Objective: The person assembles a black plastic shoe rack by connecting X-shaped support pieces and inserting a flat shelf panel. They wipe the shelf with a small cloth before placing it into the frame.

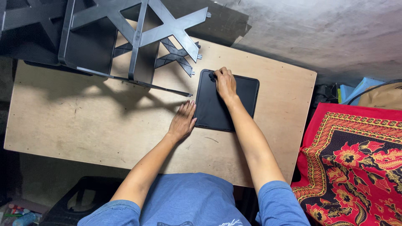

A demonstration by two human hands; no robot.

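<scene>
Nearest me, my left hand [182, 121] lies flat with fingers together on the bench [104, 125], its fingertips against the left edge of the black tablet case [213, 111], apparently to keep it from sliding. Farther out, my right hand [225, 83] presses curled fingertips onto the case's top-left corner. Beyond stands a black cross-braced plastic rack [134, 37].

I see no labels or signs here. One black tablet [228, 100] with rounded corners lies flat mid-table [83, 125], dull face up. I can't tell if that's its screen.
</scene>
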